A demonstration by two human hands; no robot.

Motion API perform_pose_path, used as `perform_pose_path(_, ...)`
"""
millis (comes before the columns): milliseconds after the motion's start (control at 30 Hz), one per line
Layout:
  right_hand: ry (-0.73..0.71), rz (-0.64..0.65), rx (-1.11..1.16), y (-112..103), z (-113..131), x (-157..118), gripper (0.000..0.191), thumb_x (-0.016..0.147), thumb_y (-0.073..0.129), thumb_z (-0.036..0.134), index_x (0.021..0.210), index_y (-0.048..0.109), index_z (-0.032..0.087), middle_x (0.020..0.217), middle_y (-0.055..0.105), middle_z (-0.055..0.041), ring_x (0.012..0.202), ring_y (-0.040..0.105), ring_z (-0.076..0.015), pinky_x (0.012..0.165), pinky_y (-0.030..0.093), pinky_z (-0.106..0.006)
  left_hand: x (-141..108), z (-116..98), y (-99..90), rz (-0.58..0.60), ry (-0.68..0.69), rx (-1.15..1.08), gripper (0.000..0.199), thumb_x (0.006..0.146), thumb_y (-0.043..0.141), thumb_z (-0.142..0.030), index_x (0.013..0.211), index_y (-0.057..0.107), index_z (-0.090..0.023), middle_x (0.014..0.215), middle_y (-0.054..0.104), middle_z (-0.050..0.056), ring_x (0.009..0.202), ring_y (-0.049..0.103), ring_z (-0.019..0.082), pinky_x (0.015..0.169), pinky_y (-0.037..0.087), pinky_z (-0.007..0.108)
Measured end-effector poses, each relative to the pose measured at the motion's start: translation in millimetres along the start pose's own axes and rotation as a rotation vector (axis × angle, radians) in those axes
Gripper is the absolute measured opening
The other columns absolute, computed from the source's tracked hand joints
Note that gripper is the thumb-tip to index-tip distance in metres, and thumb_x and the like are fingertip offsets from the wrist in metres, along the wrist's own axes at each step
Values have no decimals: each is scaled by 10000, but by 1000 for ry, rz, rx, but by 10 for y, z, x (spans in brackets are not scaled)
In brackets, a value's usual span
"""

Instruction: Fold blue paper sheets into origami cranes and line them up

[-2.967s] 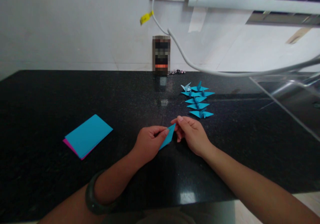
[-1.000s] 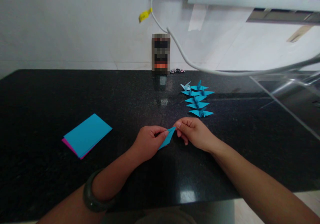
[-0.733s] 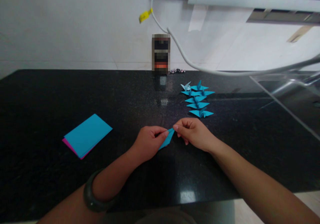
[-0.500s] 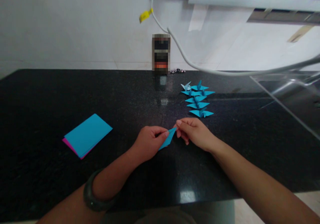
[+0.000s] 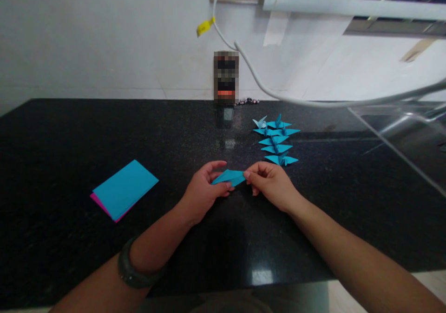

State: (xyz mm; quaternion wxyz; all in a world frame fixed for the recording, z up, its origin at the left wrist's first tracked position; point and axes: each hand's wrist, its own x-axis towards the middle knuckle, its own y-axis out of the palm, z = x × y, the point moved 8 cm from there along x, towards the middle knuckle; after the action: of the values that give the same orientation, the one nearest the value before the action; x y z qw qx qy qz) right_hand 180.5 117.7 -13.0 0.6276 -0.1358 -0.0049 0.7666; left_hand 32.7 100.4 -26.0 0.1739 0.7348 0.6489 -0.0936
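Between my hands is a folded blue paper (image 5: pixel 232 177), long and pointed at both ends, held above the black counter (image 5: pixel 188 136). My left hand (image 5: pixel 205 189) grips its left part, with the thumb on the near side and fingers behind. The right tip is pinched between thumb and fingers of my right hand (image 5: pixel 270 183). Several folded blue paper cranes (image 5: pixel 277 141) stand in a cluster just beyond my right hand, one of them paler (image 5: pixel 260 123).
At the left lies a stack of blue paper (image 5: pixel 125 189) with a pink sheet (image 5: pixel 101 207) under it. A blurred phone-like object (image 5: pixel 226 76) leans on the wall beside a beaded string (image 5: pixel 248 101). A white cable (image 5: pixel 299 101) crosses above the cranes.
The blue paper has turned from a steep slant to nearly level. My left hand has shifted its hold, its fingers now spread behind the paper, while my right hand still pinches the tip.
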Motion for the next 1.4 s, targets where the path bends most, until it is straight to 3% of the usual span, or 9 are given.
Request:
perform_pose_path(100, 45, 48, -19, 52, -29, -21, 154, 692, 591, 289, 643, 516, 163, 464, 482, 66, 377, 434, -51, 395, 340, -177, 20, -35, -71, -74, 55, -17, 433, 606, 722, -205, 1006, 565, -156, 792, 663, 13, 671, 613, 118, 616, 485, 235)
perform_pose_path(267, 86, 227, -50, 207, -82, -74, 235, 709, 601, 373, 656, 518, 160, 487, 479, 59, 401, 434, -57, 406, 360, -186, 10, -50, -28, -15, 66, 36, 183, 664, 677, -293, 749, 633, -138, 693, 661, 4, 629, 595, 107, 608, 474, 225)
perform_pose_path(467, -15, 145, -36, 159, -4, -55, 328, 687, 631, 473, 679, 522, 164, 511, 480, 58, 409, 432, -58, 396, 349, -187, -34, 10, 138, 161, 10, 134, 143, 684, 653, -275, 727, 647, -138, 654, 634, -3, 579, 579, 100, 538, 469, 210)
perform_pose_path(700, 9, 127, -6, 199, -45, -74, 286, 723, 609, 427, 671, 513, 162, 495, 495, 58, 392, 454, -56, 392, 347, -178, -8, 40, 90, 96, -25, 24, 162, 667, 673, -215, 806, 649, -134, 677, 663, 5, 597, 611, 108, 574, 498, 227)
perform_pose_path(967, 35, 137, -33, 285, -74, -100, 251, 787, 530, 401, 718, 525, 160, 480, 494, 58, 362, 440, -55, 366, 319, -168, -10, 35, 58, 29, 2, 37, 99, 716, 641, -208, 767, 640, -124, 663, 660, -7, 598, 609, 94, 600, 506, 216)
perform_pose_path(1400, -102, -14, -192, 195, -37, -104, 218, 806, 514, 359, 716, 576, 170, 518, 511, 33, 428, 432, -82, 411, 347, -202, -23, 69, 101, 54, -38, -57, 123, 703, 649, -213, 783, 644, -120, 691, 661, -5, 612, 600, 80, 610, 502, 198)
